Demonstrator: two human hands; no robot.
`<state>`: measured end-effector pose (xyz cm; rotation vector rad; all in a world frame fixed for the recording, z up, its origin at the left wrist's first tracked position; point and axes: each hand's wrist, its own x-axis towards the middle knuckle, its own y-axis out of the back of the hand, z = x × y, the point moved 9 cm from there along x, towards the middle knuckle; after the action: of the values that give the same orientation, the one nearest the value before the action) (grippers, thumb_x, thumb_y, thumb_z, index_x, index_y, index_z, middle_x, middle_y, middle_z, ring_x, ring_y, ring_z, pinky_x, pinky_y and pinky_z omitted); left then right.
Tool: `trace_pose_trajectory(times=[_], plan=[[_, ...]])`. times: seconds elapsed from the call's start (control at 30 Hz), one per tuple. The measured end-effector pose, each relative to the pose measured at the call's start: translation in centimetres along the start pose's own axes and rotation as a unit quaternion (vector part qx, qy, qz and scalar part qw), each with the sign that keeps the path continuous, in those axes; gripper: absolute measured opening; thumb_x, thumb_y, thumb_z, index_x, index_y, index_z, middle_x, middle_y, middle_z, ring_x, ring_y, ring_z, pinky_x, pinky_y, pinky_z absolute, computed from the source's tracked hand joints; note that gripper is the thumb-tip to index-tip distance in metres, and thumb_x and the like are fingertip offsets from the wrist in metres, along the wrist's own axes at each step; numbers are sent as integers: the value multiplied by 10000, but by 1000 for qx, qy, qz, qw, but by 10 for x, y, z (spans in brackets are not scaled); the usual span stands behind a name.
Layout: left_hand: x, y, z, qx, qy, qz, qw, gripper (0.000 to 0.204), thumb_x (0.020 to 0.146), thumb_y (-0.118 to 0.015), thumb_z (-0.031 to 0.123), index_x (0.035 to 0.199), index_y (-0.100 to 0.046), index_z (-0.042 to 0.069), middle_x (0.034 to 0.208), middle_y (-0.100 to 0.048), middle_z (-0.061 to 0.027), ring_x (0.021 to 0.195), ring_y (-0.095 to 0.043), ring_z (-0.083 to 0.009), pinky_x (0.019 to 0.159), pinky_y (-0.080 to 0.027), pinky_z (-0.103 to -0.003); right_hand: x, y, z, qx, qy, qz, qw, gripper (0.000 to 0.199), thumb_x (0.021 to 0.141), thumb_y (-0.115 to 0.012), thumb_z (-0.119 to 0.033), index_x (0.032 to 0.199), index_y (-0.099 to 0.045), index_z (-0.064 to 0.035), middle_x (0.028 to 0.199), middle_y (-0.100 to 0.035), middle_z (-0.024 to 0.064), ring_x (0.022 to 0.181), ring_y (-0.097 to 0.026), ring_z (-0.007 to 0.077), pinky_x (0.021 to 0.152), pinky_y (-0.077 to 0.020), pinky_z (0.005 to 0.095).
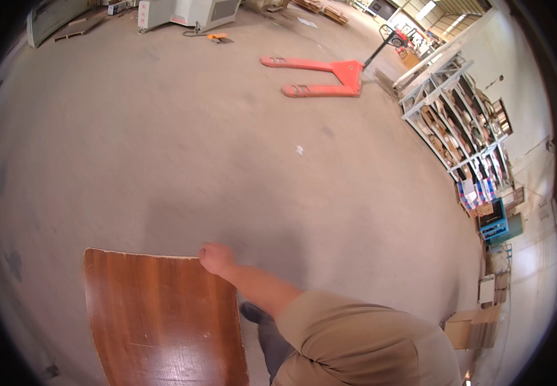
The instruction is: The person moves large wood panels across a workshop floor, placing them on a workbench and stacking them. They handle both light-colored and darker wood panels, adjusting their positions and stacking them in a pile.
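My left hand grips the upper right corner of a large brown wooden board with a glossy veneer face and a pale top edge. The board stands at my left side, over the concrete floor, and its lower part runs out of the picture. My forearm reaches down to it from a tan short sleeve. My right hand is not in view. A dark shoe and a grey trouser leg show just right of the board.
A red pallet jack lies on the concrete floor ahead. White metal racks filled with boards line the right wall, with blue crates and cardboard boxes below. Machines stand at the far end.
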<state>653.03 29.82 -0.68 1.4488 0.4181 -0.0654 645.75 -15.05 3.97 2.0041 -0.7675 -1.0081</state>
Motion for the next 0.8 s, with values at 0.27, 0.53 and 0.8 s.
trace_pose_trajectory(times=[0.27, 0.53, 0.8], plan=[[167, 58, 35, 6, 95, -3, 995, 600, 917, -401, 424, 1394, -379, 61, 1471, -327, -199, 1365, -285, -397, 1035, -293, -582, 156, -18, -133, -46, -5, -12, 999, 367, 901, -403, -271, 877, -683, -35, 970, -671, 193, 909, -622, 420, 819, -491, 511], [258, 155, 43, 2, 320, 51, 946, 615, 919, -398, 438, 1399, -369, 55, 1472, -320, -211, 1365, -280, -406, 1038, -287, -586, 285, 1, -378, -54, 59, -22, 997, 410, 914, -378, -298, 913, -679, -19, 1001, -661, 207, 936, -616, 416, 846, -480, 515], [359, 189, 73, -21, 425, 42, 904, 630, 921, -396, 452, 1403, -359, 48, 1473, -312, -222, 1365, -274, -415, 1040, -281, -590, 423, -24, -534, -121, 142, -15, 982, 345, 906, -406, -250, 943, -676, -38, 1036, -659, 188, 968, -608, 412, 851, -486, 507]])
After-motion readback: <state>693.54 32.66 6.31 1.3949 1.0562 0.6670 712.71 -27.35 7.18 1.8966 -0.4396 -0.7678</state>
